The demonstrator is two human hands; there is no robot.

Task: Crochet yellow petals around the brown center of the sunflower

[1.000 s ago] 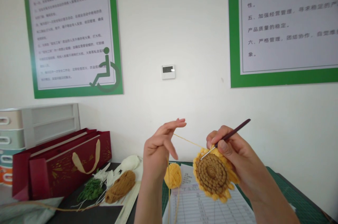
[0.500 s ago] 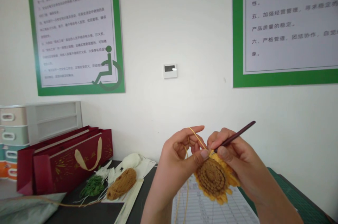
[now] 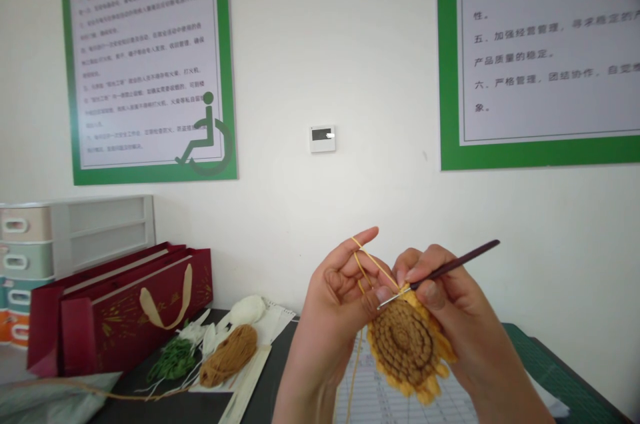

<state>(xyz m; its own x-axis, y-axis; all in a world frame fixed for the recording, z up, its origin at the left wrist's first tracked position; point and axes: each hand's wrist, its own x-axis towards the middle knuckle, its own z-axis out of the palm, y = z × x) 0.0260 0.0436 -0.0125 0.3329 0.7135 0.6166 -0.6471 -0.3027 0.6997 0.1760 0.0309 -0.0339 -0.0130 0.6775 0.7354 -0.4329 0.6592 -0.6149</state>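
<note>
A crocheted sunflower [image 3: 405,347] with a brown spiral centre and yellow petals sits between my hands, above a printed sheet. My left hand [image 3: 337,284] pinches its upper edge, and a yellow yarn strand [image 3: 376,265] loops over the raised index finger. My right hand [image 3: 440,284] is shut on a crochet hook [image 3: 455,267] with a dark handle, and its metal tip lies at the top of the stitches. Behind my left hand, the yellow yarn ball is hidden.
On the dark table to the left lie a brown yarn ball [image 3: 229,356], white yarn [image 3: 247,310] and green yarn [image 3: 173,360]. Beyond them stand a red gift bag [image 3: 120,311] and plastic drawers [image 3: 30,244]. A green cutting mat [image 3: 560,361] lies right.
My left hand has moved right from beside the sunflower to pinching its edge, with the yarn now looped over its finger. The yellow yarn ball has passed out of sight behind that hand.
</note>
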